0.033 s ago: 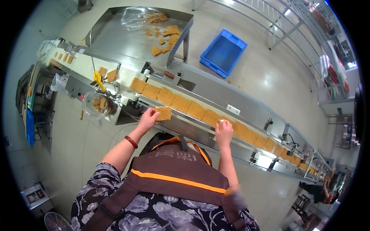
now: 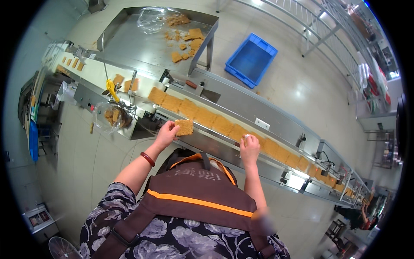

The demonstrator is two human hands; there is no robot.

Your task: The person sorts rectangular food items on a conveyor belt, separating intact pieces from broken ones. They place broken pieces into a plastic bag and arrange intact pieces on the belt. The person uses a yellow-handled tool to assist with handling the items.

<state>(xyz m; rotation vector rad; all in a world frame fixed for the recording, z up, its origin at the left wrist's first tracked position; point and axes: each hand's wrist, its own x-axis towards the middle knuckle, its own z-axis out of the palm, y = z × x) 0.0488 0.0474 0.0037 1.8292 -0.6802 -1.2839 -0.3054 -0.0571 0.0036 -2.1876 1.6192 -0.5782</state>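
Pinching one square brown piece [image 2: 185,127], the person's left hand [image 2: 166,134] has it by its left edge, thumb and fingers closed on it, near side of the conveyor, apart from the row of pieces [image 2: 202,115] on the belt [image 2: 97,72]. Right hand [image 2: 249,149] is narrow, fingertips drawn together at the near edge of the row; small white item [image 2: 246,136] shows at the tips, can't tell if held or worn. Can't tell if that hand touches a piece either.

Change since previous frame: tiny. Two loose pieces [image 2: 131,85] upstream, next to the yellow object [image 2: 112,90], sit slightly closer to the row. Right hand shifted a touch toward the left one; left grip same. Whole view drifted a little too, so small shifts are doubtful. Reads as the same step: one piece kept out in hand, supply apparently feeding toward the row, nothing put down.

Around: metal tray table [image 2: 125,43] with broken pieces [image 2: 196,44] across the belt, blue crate [image 2: 239,77] on floor beyond, clear bag [image 2: 113,118] of brown pieces at left.
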